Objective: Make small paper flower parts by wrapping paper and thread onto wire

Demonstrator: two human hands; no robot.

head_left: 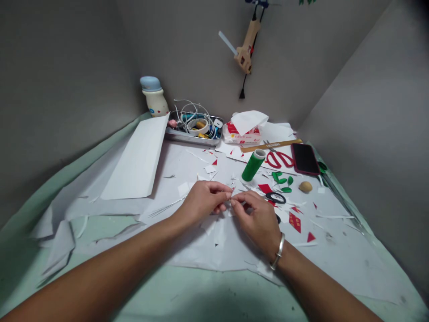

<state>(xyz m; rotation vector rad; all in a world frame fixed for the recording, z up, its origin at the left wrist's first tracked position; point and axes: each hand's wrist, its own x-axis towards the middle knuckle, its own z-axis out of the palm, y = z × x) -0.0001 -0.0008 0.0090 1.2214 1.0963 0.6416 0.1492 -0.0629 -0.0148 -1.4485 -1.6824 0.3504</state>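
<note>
My left hand [209,197] and my right hand [256,214] meet above the middle of the papered table, each closed in a pinch. Their fingertips almost touch, and whatever lies between them is too small to name. Just behind the fingers stands a spool of green thread [252,166], slightly tilted in view. Black-handled scissors [275,197] lie beside my right hand, partly covered by it. Several thin wires [169,206] lie left of my left hand. Small green leaf-shaped pieces [282,180] and a red paper scrap [295,222] rest to the right.
A metal tray [197,139] of cords and tape stands at the back, beside a white board [137,161] and a bottle [154,96]. Red-handled scissors [279,159], a wooden ruler [271,145], a tissue pack [243,133] and a phone [304,159] lie back right. A glue gun [247,47] hangs above.
</note>
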